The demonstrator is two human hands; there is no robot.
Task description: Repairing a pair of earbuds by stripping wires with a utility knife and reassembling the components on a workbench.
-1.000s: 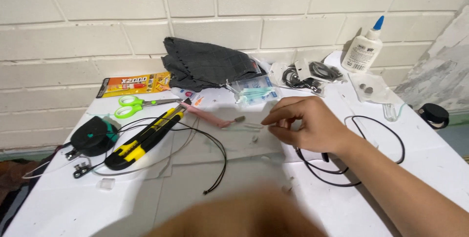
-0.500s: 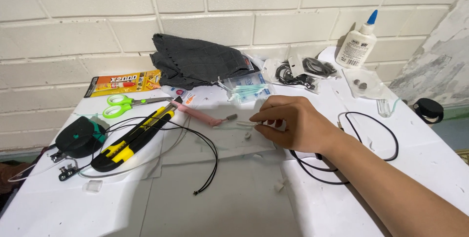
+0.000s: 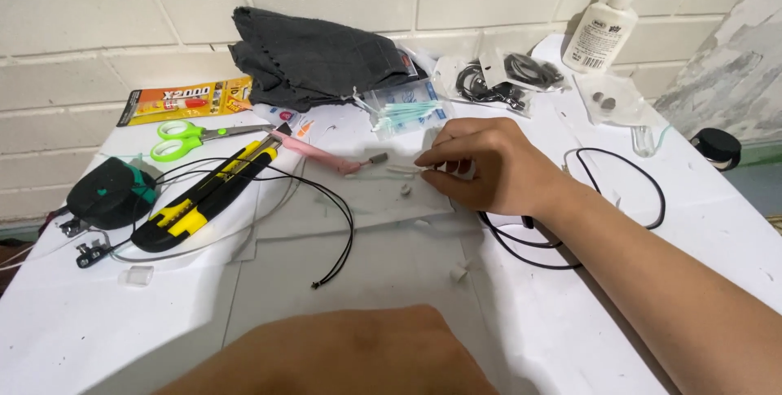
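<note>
Packages first: a flat orange and yellow glue card [image 3: 186, 100] lies against the brick wall [image 3: 98, 28] at the far left. A clear packet of cotton swabs [image 3: 405, 111] with pale teal tips sits mid-table, just in front of a folded dark grey cloth [image 3: 314, 57]. 2 clear bags of coiled black cable [image 3: 503, 79] lie to its right. A white glue bottle [image 3: 601, 28] with a blue nozzle and a printed label stands upright at the far right.

Your right hand [image 3: 489, 165] rests on the table, fingertips pinched together on a thin white stick [image 3: 399, 171] that lies flat, pointing left; it is pale, slender and partly hidden by your fingers. A pink-handled tool [image 3: 322, 155] lies just left of it. Your left forearm [image 3: 342, 354] crosses the bottom edge; that hand is out of view.

A yellow and black utility knife [image 3: 208, 195], green-handled scissors [image 3: 191, 136], a thin black cord [image 3: 330, 208] and a black cable loop [image 3: 619, 191] lie around.

Surface: white table covering [image 3: 122, 330], scuffed, with small white scraps. Wall: cream-painted brick.
</note>
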